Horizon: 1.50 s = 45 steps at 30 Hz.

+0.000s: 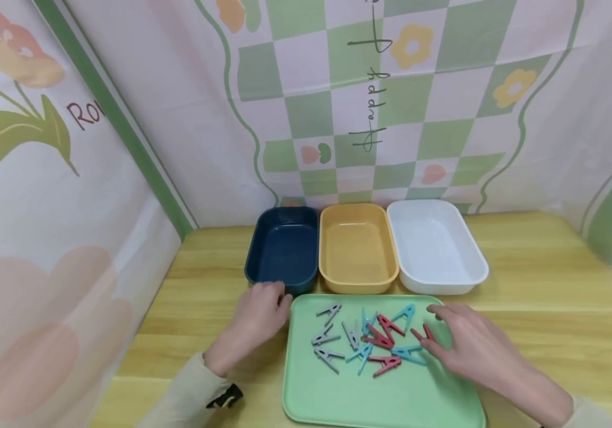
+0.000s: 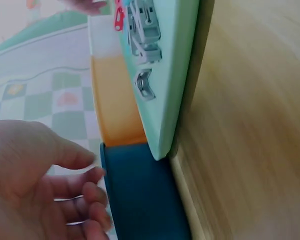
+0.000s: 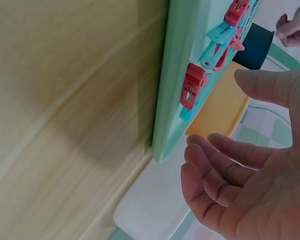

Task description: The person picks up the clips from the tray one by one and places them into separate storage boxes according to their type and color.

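A light green tray [image 1: 381, 399] bears several clothespins: grey ones on the left, such as one grey clothespin [image 1: 324, 339], with red and light blue ones mixed to their right. My left hand [image 1: 255, 315] hovers by the tray's upper left corner, near the front of the dark blue bin [image 1: 284, 252]; its fingers are loosely bent and hold nothing. Over the tray's right side is my right hand [image 1: 477, 348], thumb and fingers spread apart. Its thumb is right at a red clothespin [image 1: 428, 333], and in the right wrist view a gap shows between thumb and fingers.
Behind the green tray a yellow bin [image 1: 358, 252] and a white bin [image 1: 437, 249] stand in a row with the dark blue one. All rest on a wooden table [image 1: 541, 267]. A patterned cloth [image 1: 354, 107] hangs behind and along the left side.
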Motion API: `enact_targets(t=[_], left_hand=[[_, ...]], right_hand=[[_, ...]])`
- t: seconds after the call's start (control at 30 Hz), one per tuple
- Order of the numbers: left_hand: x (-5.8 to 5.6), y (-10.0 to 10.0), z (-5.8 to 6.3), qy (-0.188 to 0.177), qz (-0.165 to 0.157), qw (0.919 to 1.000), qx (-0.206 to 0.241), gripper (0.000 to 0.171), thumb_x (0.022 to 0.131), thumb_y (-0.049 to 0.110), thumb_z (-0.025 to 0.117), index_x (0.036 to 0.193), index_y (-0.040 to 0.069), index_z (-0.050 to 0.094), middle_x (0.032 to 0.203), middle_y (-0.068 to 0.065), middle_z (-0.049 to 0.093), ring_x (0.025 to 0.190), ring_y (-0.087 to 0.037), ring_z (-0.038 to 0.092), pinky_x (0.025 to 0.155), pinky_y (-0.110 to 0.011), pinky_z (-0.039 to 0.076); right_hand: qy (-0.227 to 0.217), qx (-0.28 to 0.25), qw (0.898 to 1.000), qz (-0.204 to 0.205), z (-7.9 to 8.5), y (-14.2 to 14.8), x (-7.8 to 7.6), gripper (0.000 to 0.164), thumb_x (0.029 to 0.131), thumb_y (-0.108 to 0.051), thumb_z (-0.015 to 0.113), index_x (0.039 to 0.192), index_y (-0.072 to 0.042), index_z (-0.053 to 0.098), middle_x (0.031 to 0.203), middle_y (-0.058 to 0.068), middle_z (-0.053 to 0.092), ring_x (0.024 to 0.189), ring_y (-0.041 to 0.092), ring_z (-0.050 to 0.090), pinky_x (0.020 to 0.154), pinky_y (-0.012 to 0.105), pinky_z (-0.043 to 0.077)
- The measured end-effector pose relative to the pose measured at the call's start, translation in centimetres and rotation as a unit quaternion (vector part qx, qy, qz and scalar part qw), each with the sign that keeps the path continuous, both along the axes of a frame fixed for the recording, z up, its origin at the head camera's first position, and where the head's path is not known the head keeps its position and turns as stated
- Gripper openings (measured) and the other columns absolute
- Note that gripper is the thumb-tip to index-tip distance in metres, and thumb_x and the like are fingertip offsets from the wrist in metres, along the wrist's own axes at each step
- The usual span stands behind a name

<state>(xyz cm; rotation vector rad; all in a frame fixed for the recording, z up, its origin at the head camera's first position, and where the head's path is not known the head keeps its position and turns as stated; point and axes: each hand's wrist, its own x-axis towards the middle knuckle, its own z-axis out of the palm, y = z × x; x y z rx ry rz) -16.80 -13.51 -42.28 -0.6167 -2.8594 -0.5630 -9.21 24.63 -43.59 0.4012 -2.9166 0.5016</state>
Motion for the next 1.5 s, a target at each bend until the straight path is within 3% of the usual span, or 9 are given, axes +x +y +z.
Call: enact_targets(t=[0.33,0.57,0.8,0.97,1.17,1.33,1.5], left_hand=[[0.2,-1.7,-0.1,0.048,0.067,0.9928,0.087,0.019,0.1,0.024,0.074,0.099,0.011,0.062,0.079,0.001,0.055,0.066,-0.015,0.05,0.053,-0.031,0.044],[-0.1,-3.4,-0.3,0.042,0.115,0.9848,0.123,0.037,0.101,0.026,0.073,0.128,0.004,0.062,0.086,-0.006,0.058,0.068,-0.017,0.049,0.052,-0.032,0.043],[-0.5,-4.6,-0.4,0.043,0.146,0.9789,0.136,0.046,0.101,0.029,0.071,0.138,0.003,0.058,0.099,-0.014,0.06,0.08,-0.024,0.051,0.058,-0.036,0.043],[-1.0,-5.2,-0.7,0.028,0.169,0.9743,0.146,0.054,0.1,0.03,0.072,0.145,0.005,0.054,0.116,-0.017,0.061,0.097,-0.031,0.058,0.07,-0.044,0.052],[-1.8,-5.8,-1.1,-0.011,0.155,0.9731,0.17,0.058,0.102,0.028,0.071,0.15,0.004,0.05,0.145,-0.022,0.055,0.123,-0.039,0.058,0.093,-0.057,0.055],[-2.3,-6.1,-1.7,-0.027,0.109,0.9692,0.219,0.052,0.103,0.018,0.07,0.147,-0.003,0.053,0.149,-0.025,0.055,0.126,-0.046,0.059,0.104,-0.058,0.051],[-2.4,-6.3,-2.3,-0.04,0.098,0.964,0.244,0.046,0.103,0.016,0.07,0.143,-0.001,0.056,0.148,-0.025,0.057,0.131,-0.048,0.057,0.106,-0.061,0.051]], right_hand=[[-0.016,-0.003,1.0,-0.001,-0.5,0.4,-0.1,0.062,0.08,-0.035,0.092,0.124,0.002,0.069,0.116,0.023,0.072,0.106,0.046,0.067,0.082,0.064,0.058],[-0.016,-0.011,1.0,0.004,-0.6,0.4,0.0,0.059,0.079,-0.028,0.093,0.124,0.003,0.069,0.116,0.022,0.072,0.107,0.045,0.068,0.084,0.063,0.058],[-0.028,-0.013,1.0,0.003,-0.8,0.3,-0.2,0.056,0.079,-0.025,0.093,0.122,0.002,0.07,0.115,0.02,0.073,0.107,0.045,0.068,0.083,0.063,0.058],[-0.032,-0.01,0.999,0.008,-0.8,0.3,-0.3,0.05,0.078,-0.023,0.094,0.118,0.0,0.074,0.11,0.014,0.075,0.104,0.042,0.07,0.081,0.06,0.06],[-0.041,-0.008,0.999,0.009,-0.8,0.4,-0.6,0.046,0.077,-0.02,0.095,0.115,-0.001,0.076,0.102,0.009,0.076,0.095,0.034,0.07,0.073,0.055,0.061],[-0.049,-0.01,0.999,0.011,-0.7,0.4,-0.7,0.041,0.078,-0.015,0.093,0.114,-0.002,0.077,0.097,0.005,0.076,0.088,0.028,0.07,0.07,0.05,0.061],[-0.057,-0.018,0.998,0.011,-0.7,0.4,-0.8,0.04,0.079,-0.014,0.093,0.115,-0.004,0.077,0.098,0.006,0.076,0.08,0.017,0.065,0.061,0.039,0.056]])
